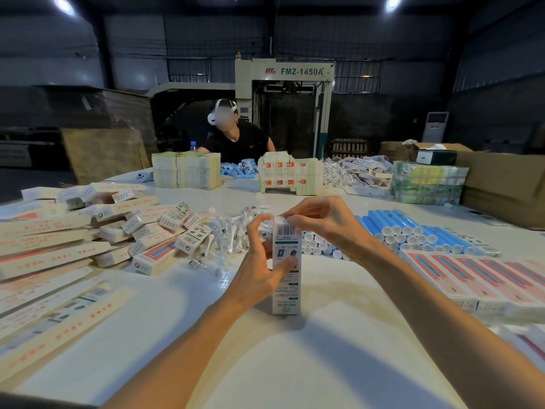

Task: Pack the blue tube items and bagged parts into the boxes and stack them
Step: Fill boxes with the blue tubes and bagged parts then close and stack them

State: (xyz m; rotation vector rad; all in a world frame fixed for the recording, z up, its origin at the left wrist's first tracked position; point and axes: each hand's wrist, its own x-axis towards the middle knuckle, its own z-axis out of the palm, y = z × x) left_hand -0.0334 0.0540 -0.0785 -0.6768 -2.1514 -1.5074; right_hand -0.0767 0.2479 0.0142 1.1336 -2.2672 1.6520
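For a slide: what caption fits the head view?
Both hands closing an upright box between tubes and boxes.

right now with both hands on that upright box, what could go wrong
The box stands on its narrow end, steadied only by the left hand; pressing the top flap with the right hand might tip it. A toppled box could roll the blue tubes piled just behind.

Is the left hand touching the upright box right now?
Touching. The head view shows the left hand wrapped around the side of the upright box, fingers pressed against its printed face, while the right hand pinches the top flap.
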